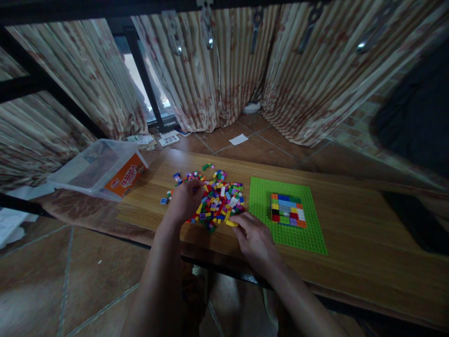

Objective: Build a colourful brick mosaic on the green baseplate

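Loose bricks [222, 194], on bench [354, 224]: apparently being picked through. Yellow brick [231, 223]: seemingly pinched by right hand [257, 238]. Left hand [184, 200]: grip cannot be told. Clean lift likely called for.

Bricks [214, 204] lie on the desk [354, 215], right of the bin [100, 175], left of the baseplate [293, 238]. On the baseplate sits a panel [288, 210]. Behind hang curtains [217, 79].
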`<state>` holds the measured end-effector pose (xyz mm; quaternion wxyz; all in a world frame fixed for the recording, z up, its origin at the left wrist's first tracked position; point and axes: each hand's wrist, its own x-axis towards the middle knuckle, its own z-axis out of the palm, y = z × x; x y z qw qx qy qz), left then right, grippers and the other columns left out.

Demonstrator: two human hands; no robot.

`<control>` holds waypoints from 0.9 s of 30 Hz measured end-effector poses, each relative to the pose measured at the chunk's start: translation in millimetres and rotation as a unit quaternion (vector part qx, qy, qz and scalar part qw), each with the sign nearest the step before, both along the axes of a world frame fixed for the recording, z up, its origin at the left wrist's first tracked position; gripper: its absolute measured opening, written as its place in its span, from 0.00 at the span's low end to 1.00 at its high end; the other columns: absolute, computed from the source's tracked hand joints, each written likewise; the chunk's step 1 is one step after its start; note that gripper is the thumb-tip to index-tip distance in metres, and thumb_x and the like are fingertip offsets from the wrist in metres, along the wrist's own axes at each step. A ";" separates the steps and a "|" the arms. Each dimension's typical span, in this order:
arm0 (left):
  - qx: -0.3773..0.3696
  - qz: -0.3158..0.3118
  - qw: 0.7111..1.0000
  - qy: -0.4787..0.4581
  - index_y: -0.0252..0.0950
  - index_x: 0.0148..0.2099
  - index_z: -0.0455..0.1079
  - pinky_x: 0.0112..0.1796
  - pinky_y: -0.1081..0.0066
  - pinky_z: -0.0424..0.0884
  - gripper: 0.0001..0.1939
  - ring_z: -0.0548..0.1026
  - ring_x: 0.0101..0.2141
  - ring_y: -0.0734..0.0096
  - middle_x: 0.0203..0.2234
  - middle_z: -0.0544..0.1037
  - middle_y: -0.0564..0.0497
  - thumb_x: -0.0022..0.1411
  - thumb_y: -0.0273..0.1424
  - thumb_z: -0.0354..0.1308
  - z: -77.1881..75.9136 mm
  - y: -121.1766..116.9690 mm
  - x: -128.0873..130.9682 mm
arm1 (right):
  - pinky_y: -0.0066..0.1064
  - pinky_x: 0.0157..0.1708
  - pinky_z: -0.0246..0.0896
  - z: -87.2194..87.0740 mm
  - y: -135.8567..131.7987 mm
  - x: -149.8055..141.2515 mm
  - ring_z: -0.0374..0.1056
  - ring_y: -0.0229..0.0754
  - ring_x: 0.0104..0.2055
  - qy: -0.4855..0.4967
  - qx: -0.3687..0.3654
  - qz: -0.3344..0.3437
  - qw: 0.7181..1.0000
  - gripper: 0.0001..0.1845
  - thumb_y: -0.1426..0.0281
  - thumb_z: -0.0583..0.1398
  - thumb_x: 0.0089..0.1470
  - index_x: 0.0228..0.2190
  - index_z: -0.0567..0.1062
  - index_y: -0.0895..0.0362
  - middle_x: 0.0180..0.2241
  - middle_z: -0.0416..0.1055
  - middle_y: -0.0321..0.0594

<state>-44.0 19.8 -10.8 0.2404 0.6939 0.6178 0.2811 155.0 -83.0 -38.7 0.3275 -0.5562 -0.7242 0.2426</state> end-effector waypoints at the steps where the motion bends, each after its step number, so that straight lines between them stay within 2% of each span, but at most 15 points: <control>1: 0.000 -0.001 1.000 -0.003 0.35 0.40 0.77 0.33 0.72 0.67 0.13 0.74 0.30 0.68 0.29 0.80 0.49 0.57 0.33 0.53 -0.1 0.0 0.1 | 0.33 0.43 0.64 0.4 -0.2 -0.2 0.70 0.42 0.42 -0.001 -0.001 -0.001 1.000 0.13 0.77 0.54 0.57 0.39 0.76 0.55 0.39 0.73 0.41; 8: -0.002 -0.002 1.000 0.004 0.36 0.40 0.77 0.30 0.73 0.65 0.13 0.73 0.28 0.70 0.26 0.78 0.51 0.58 0.35 0.54 -1.5 -0.1 -0.7 | 0.34 0.43 0.64 -1.0 -1.0 -0.1 0.69 0.43 0.41 -0.008 0.009 -0.007 1.000 0.12 0.76 0.55 0.57 0.39 0.76 0.54 0.37 0.73 0.40; 18: -0.013 -0.001 1.000 0.000 0.35 0.39 0.77 0.34 0.73 0.67 0.12 0.74 0.30 0.70 0.29 0.79 0.50 0.56 0.31 0.54 3.8 -4.0 1.4 | 0.36 0.43 0.65 -7.1 1.7 2.9 0.70 0.45 0.42 -0.031 0.019 0.010 0.999 0.13 0.78 0.54 0.56 0.39 0.76 0.55 0.38 0.74 0.42; 23: -0.014 -0.038 0.999 -0.007 0.34 0.36 0.76 0.34 0.73 0.68 0.10 0.74 0.31 0.70 0.28 0.79 0.51 0.54 0.28 0.54 3.5 -4.8 0.3 | 0.35 0.43 0.65 -7.9 4.0 1.4 0.71 0.43 0.41 -0.015 0.031 -0.016 0.999 0.13 0.78 0.54 0.55 0.39 0.75 0.55 0.38 0.74 0.41; 27: -0.054 -0.108 0.993 -0.008 0.34 0.34 0.76 0.33 0.74 0.69 0.10 0.74 0.29 0.70 0.27 0.79 0.51 0.50 0.26 0.55 -0.3 -5.9 -5.1 | 0.34 0.41 0.66 -9.0 5.4 2.0 0.72 0.43 0.40 -0.006 0.046 -0.040 0.998 0.13 0.78 0.53 0.56 0.37 0.75 0.55 0.38 0.75 0.42</control>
